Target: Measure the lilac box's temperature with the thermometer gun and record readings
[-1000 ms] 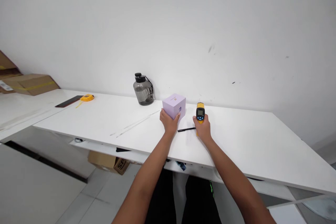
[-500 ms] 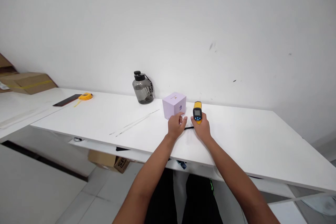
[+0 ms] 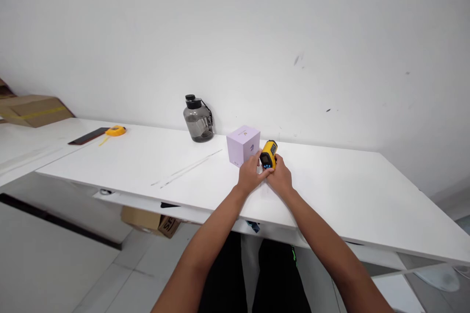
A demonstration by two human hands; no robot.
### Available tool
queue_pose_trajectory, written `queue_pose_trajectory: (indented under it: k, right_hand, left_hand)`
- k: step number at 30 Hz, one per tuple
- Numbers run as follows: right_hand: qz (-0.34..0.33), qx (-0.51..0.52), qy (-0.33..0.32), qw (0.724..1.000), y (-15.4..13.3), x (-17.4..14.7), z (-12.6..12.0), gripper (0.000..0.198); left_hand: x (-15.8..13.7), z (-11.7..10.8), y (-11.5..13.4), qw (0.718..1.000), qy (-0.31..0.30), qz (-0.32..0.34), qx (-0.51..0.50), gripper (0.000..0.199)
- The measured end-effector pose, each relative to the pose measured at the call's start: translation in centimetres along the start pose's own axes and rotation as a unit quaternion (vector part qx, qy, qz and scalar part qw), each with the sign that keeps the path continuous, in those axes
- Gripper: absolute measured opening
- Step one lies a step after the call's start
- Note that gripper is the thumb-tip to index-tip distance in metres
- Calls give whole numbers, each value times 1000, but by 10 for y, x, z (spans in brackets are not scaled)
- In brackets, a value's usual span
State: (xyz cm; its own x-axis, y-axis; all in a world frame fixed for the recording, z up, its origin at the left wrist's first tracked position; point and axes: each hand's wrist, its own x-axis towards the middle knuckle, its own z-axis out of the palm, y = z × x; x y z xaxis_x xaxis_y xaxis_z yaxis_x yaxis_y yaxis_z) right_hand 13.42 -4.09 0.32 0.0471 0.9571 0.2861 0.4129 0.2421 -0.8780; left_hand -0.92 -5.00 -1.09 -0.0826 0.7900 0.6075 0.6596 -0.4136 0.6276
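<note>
A yellow and black infrared thermometer [image 3: 269, 154] is held over the table, its small screen and blue buttons facing me and its body tilted. My right hand [image 3: 280, 176] is closed round its handle, which is mostly hidden. From the other side, my left hand [image 3: 250, 174] grips it, thumb across the lower edge below the buttons and fingers along its left side. Just behind my left hand stands a lilac box [image 3: 238, 145] with a printed logo; the fingers overlap its front corner in view, and I cannot tell if they touch it.
A grey transparent jug [image 3: 198, 120] with a black lid stands by the wall. Further left lie a yellow tape measure [image 3: 116, 130] and a dark flat piece [image 3: 88, 136]. A cardboard box [image 3: 35, 110] sits at the far left; another carton [image 3: 147, 220] is below the white table [image 3: 341, 190].
The thermometer has turned and moved slightly left. My left hand has moved from beside it, apart, onto it. The black strap between my hands is now hidden. The view has shifted a little.
</note>
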Motion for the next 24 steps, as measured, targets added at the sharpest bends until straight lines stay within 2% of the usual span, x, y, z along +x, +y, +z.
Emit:
queue_pose_trajectory:
  k: [4,11,19,24]
  right_hand:
    - [-2,24,0,1000,0,1,2,70]
    - [-20,44,-27,998,1,-1,2,95]
    - [-75,-13,-77,994,-1,-5,2,96]
    - [-65,-41,-90,993,-4,-6,-1,96]
  left_hand:
    - [0,2,0,1000,-12,-24,-9,84]
    - [0,7,-4,999,-11,31,11,77]
    - [0,8,-11,994,9,86,64,67]
    - [-1,7,-8,995,20,82,56,63]
